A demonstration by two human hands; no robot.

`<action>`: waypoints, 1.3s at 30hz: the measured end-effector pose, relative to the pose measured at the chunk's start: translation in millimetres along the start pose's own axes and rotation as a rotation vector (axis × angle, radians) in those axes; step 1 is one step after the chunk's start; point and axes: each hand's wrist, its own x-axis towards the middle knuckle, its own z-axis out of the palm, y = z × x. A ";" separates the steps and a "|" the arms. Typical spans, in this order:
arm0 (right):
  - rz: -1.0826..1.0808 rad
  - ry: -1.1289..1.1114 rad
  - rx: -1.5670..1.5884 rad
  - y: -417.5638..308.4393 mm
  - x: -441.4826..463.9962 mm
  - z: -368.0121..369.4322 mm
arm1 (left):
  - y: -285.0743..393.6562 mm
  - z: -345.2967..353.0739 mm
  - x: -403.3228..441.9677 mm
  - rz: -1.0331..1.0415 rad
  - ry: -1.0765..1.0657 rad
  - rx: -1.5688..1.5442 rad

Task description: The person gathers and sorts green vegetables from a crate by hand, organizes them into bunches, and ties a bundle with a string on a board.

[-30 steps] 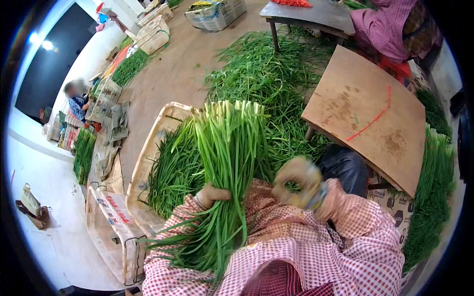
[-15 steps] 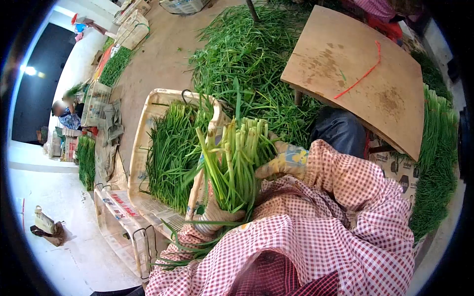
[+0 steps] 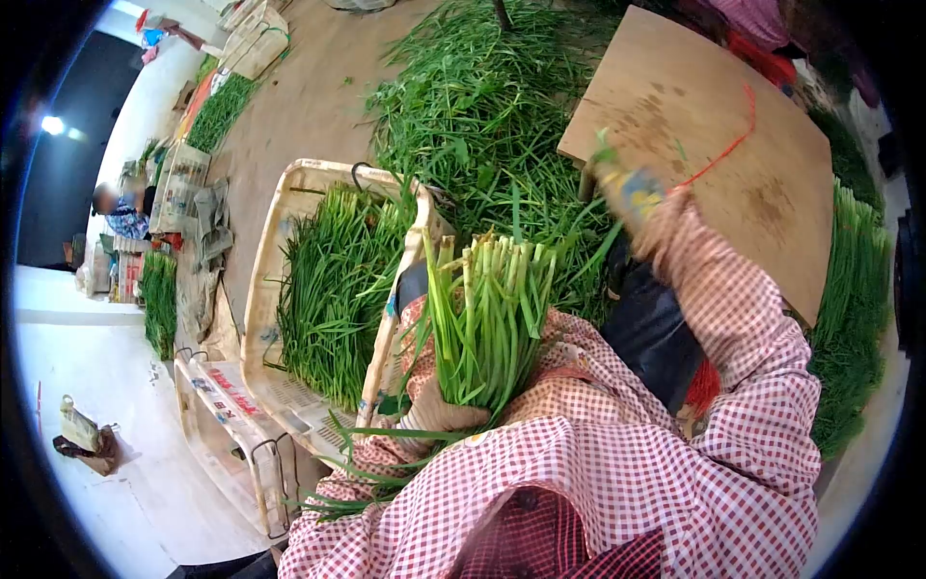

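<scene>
My left hand (image 3: 442, 413), in a pale work glove, is closed around the lower part of a thick bunch of garlic chives (image 3: 492, 318). The pale cut ends point up and the long green leaves trail down over my sleeve. My right hand (image 3: 627, 191), gloved with a patterned cuff, is raised beside the left edge of the wooden board (image 3: 694, 125). Motion smears its fingers, and a bit of green shows at their tips. A red string (image 3: 719, 145) lies across the board.
A cream plastic crate (image 3: 253, 318) holding more chives stands to my left, by another crate (image 3: 207, 425). Loose greens (image 3: 473, 106) cover the floor ahead. Stacked chives (image 3: 854, 289) line the right side. Another person (image 3: 128, 214) sits far left.
My right hand has left the bunch and swung up and right to the board's edge. My left hand still holds the chives, which have shifted slightly right.
</scene>
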 end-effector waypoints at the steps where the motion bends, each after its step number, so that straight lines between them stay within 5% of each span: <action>1: -0.008 -0.109 0.168 -10.5 -10.6 -25.2 | -5.5 -0.1 1.6 0.002 0.008 -0.006; 2: 0.002 -0.220 0.336 -21.1 -21.2 -50.3 | -16.0 0.1 4.2 -0.013 0.017 -0.030; 3: -0.052 -0.024 0.235 -58.3 -57.0 -30.2 | -22.0 2.2 3.6 -0.032 0.024 -0.058; 4: -0.191 -0.199 0.382 -50.2 -70.2 -6.2 | -13.7 4.4 2.9 -0.033 0.024 -0.067; 8: -0.174 -0.228 -0.283 -73.5 -121.9 34.7 | 20.5 15.3 9.6 -0.079 0.041 -0.316; 10: -0.368 -0.496 -0.098 -60.6 -100.8 41.0 | 12.4 10.3 10.2 -0.080 -0.002 -0.218; 13: -0.257 -0.595 -0.164 -66.5 -93.4 30.9 | 7.0 13.8 9.1 -0.045 0.041 -0.150; 15: -0.301 -0.575 -0.126 -64.3 -89.9 25.4 | 7.1 17.1 14.7 -0.074 0.020 -0.267; 18: -0.428 -0.222 -0.114 -9.8 -49.6 27.0 | -30.6 26.9 22.2 0.184 -0.067 0.224; 19: -0.357 -0.007 -0.123 -4.4 -27.5 22.2 | -32.0 29.0 20.3 0.153 -0.072 0.135; 21: -0.219 -0.141 0.174 -57.9 -17.6 -35.7 | -35.1 33.5 18.9 0.124 -0.073 0.038; 22: 0.040 -0.306 0.304 -66.8 -15.6 -44.4 | -37.7 37.6 21.0 -0.080 -0.042 -0.473; 23: 0.038 -0.307 0.296 -74.0 -15.2 -45.3 | -37.0 37.4 23.2 -0.119 -0.077 -0.639; 25: -0.206 -0.653 -0.055 -93.7 -15.2 -38.7 | -35.6 36.8 27.8 -0.218 -0.130 -0.970; 26: -0.129 -0.788 -0.026 -107.7 -16.8 -32.7 | -30.7 34.5 29.2 -0.272 -0.155 -1.032; 29: -0.105 -1.250 0.388 -83.2 7.9 13.0 | -28.4 33.5 17.5 0.069 -0.182 -0.429; 32: -0.390 -1.342 0.008 -89.4 -3.4 32.1 | -1.4 25.1 24.0 -0.714 -0.256 -1.900; 33: -0.530 -1.273 -0.095 -85.8 -9.7 37.9 | 5.2 24.3 27.5 -0.710 -0.250 -1.926; 35: -0.461 -1.132 -0.155 -90.3 -13.1 35.5 | 21.0 26.4 30.3 -0.982 0.026 -1.849; 37: -0.015 -1.157 0.296 -74.8 -18.5 34.6 | 23.5 21.4 32.9 -0.985 -0.147 -1.936; 38: 0.056 -1.213 0.422 -66.5 -21.4 38.5 | 39.4 19.6 33.1 -0.959 -0.086 -1.737; 39: -0.045 -1.185 0.311 -65.7 -20.1 39.5 | 35.1 22.7 28.9 -0.620 -0.255 -1.507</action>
